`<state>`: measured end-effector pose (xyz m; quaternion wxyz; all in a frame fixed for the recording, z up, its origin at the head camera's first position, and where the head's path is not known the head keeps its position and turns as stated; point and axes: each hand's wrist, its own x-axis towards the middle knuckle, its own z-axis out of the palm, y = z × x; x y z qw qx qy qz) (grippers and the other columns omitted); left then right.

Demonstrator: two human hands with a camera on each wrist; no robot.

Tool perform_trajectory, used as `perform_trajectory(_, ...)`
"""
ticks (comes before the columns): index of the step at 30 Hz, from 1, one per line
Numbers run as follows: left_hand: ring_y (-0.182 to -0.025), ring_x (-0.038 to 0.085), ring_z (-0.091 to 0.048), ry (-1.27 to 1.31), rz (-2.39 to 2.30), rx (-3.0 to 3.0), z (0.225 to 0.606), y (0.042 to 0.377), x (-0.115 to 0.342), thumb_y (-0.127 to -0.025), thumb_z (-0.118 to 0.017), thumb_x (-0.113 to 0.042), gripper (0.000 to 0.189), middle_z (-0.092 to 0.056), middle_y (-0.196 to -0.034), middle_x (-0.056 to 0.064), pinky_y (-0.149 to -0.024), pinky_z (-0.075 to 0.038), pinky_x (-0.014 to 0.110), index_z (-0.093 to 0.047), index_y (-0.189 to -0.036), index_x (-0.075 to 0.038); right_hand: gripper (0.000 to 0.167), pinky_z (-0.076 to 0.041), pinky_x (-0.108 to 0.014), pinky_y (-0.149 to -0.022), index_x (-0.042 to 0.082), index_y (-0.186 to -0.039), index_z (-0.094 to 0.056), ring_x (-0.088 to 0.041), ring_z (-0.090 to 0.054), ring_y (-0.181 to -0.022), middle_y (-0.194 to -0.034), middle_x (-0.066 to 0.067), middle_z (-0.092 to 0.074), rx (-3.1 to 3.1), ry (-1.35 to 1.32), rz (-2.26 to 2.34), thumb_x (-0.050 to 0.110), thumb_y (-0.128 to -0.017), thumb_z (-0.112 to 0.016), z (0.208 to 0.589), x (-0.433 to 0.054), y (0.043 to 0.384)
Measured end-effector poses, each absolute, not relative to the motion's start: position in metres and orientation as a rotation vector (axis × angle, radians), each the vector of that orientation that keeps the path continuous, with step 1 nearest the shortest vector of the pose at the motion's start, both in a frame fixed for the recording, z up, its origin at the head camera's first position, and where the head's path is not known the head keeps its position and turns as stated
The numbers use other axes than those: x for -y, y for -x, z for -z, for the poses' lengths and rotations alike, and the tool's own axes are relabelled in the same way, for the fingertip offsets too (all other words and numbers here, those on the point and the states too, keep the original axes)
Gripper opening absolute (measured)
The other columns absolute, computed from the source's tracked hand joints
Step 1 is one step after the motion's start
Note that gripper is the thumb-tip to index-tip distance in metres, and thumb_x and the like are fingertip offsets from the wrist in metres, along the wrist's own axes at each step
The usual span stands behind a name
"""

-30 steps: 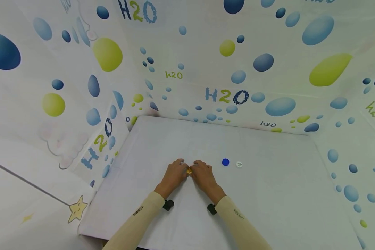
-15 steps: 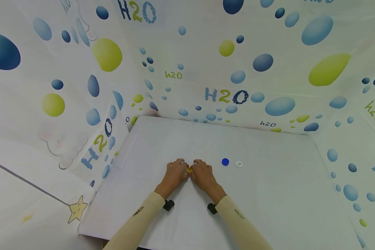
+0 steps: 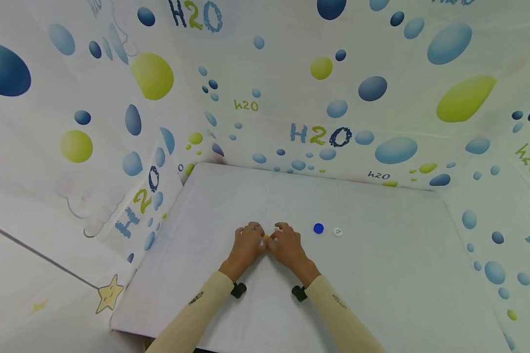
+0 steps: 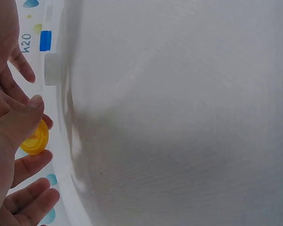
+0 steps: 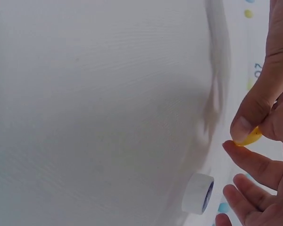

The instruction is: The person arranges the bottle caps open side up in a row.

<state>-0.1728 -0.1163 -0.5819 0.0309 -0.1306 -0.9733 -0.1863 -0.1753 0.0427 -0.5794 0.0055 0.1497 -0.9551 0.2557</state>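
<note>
A yellow round cap point(image 4: 35, 138), with a ring-shaped edge, is held between the two hands just above the table. My left hand point(image 3: 246, 243) pinches it, its thumb lying along the cap's upper side in the left wrist view. My right hand point(image 3: 287, 243) holds the cap's other side, with the right thumb pressed on it in the right wrist view. The other fingers of both hands are spread loosely. To the right of the hands lie a blue disc point(image 3: 318, 228) and a white disc point(image 3: 337, 232) with a dark mark on top. Much of the yellow cap is covered in the head view.
A short white cylinder point(image 5: 198, 194) with a dark blue end shows near the right fingers in the right wrist view. The white tabletop point(image 3: 393, 274) meets cloth-like walls point(image 3: 291, 83) printed with drops at the back and sides.
Both hands stay together at almost the same spot. The yellow cap has shifted slightly away from the body between the fingers, and less of it shows. The blue and white discs have not moved.
</note>
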Motion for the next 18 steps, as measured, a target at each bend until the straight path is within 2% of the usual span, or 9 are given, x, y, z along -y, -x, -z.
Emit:
perform_trajectory(11, -0.117, 0.03, -0.065, 0.415, 0.556, 2.94, 0.5834, 0.1734, 0.1142, -0.096, -0.08, -0.027, 0.025, -0.063, -0.126, 0.01, -0.106, -0.043, 0.055, -0.066, -0.106, -0.01, 0.027, -0.045, -0.063, -0.101, 0.007, -0.103, -0.081, -0.035, -0.058, -0.134, -0.142, -0.016, -0.062, 2.979, -0.42, -0.862, 0.029, -0.104, -0.067, 0.5801, -0.042, 0.1761)
perform_trajectory(18, -0.118, 0.031, -0.064, 0.417, 0.553, 2.952, 0.5826, 0.1731, 0.1129, -0.094, -0.082, -0.027, 0.029, -0.063, -0.126, 0.011, -0.106, -0.044, 0.056, -0.067, -0.109, -0.009, 0.024, -0.047, -0.061, -0.098, 0.01, -0.118, -0.076, -0.036, -0.061, -0.129, -0.139, -0.016, -0.063, 2.925, -0.45, -0.917, 0.027, -0.103, -0.069, 0.5811, -0.0437, 0.1752)
